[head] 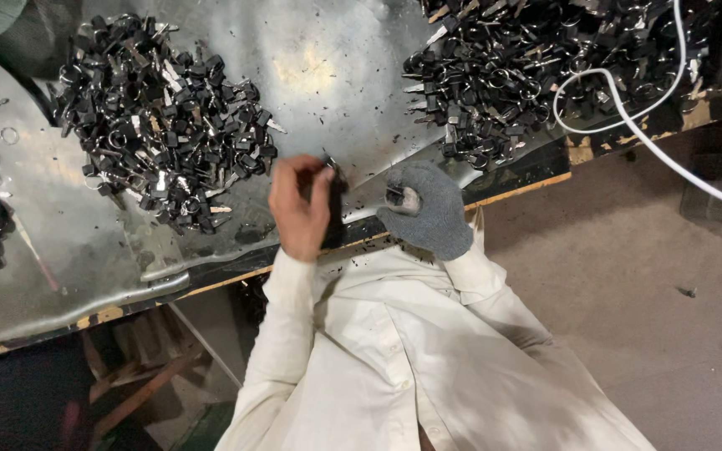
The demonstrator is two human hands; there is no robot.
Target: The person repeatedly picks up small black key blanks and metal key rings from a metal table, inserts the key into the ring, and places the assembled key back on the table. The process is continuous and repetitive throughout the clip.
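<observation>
Fingers [321, 174] of the bare left hand [298, 209] pinch a small key [329, 161]; gloved right hand [428, 209] grips another key [396, 196].

Hard light falls from above, throwing a bright glare patch on the metal table [319, 67] toward twelve o'clock. The pale shirt [394, 351] is dappled with sharp shadows. The corner at seven o'clock sinks into darkness. The bare left hand [298, 209] is slightly motion-blurred; the edges bend a little.
</observation>
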